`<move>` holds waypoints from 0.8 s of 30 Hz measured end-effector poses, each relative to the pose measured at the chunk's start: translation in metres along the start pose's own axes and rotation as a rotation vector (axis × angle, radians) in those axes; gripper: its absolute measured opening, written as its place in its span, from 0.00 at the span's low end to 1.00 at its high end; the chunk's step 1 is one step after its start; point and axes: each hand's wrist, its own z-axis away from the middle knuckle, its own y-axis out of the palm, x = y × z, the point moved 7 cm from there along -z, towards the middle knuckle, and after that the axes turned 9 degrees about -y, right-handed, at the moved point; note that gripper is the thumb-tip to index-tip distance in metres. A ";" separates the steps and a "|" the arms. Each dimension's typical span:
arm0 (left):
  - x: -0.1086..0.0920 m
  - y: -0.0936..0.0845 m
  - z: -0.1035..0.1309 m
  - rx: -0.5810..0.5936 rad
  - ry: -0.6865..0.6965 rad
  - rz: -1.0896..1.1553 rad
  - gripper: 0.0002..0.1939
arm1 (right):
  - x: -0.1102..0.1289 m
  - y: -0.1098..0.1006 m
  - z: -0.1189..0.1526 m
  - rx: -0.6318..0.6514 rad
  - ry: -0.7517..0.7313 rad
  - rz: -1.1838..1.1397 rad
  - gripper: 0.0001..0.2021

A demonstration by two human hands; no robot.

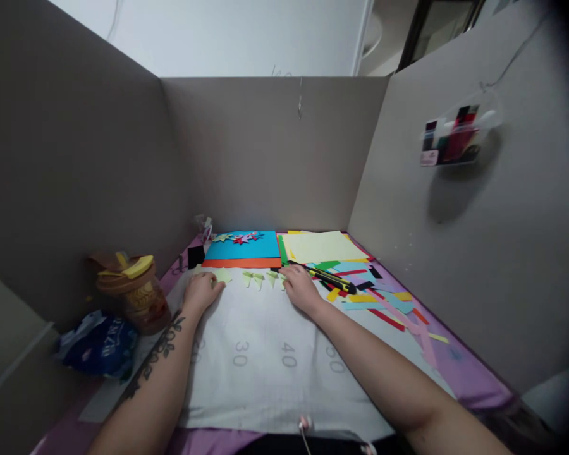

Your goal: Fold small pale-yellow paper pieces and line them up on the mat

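My left hand [201,293] rests on the white mat, thumb and fingers apart, beside a pale yellow-green paper piece [224,275]. My right hand [301,287] lies on the mat with its fingers pointing left, spread over the end of a row of small folded pale-green paper pieces [258,279]. Several of these pieces stand between my two hands. Part of the piece nearest my right fingers is hidden. A black and yellow utility knife [334,280] lies just beyond my right hand.
Blue paper [260,249] with paper stars [241,239] and cream sheets [322,246] lie at the back. Coloured paper strips [384,303] are scattered on the right. A brown cup [140,297] and blue packet [102,344] stand left. Grey panels [275,145] surround the table.
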 end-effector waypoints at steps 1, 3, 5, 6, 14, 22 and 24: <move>-0.001 0.001 0.000 -0.006 -0.016 -0.001 0.19 | 0.006 -0.001 0.001 -0.005 -0.033 -0.017 0.19; 0.000 0.005 -0.001 0.015 -0.076 -0.005 0.22 | 0.019 0.000 0.004 0.009 -0.103 -0.051 0.18; 0.001 0.008 -0.002 0.043 -0.125 -0.010 0.23 | 0.034 0.003 0.007 0.055 -0.184 -0.085 0.16; 0.001 0.008 -0.003 0.044 -0.137 -0.013 0.24 | 0.041 0.005 0.009 0.085 -0.228 -0.100 0.15; 0.005 0.007 -0.007 0.045 -0.150 0.016 0.19 | 0.067 0.011 0.016 0.203 -0.366 -0.150 0.12; -0.013 -0.035 0.008 -0.228 -0.093 -0.045 0.15 | 0.066 0.012 0.016 0.213 -0.351 -0.142 0.10; -0.028 -0.053 0.020 -0.340 -0.014 0.089 0.15 | 0.059 0.009 0.014 0.156 -0.262 -0.133 0.10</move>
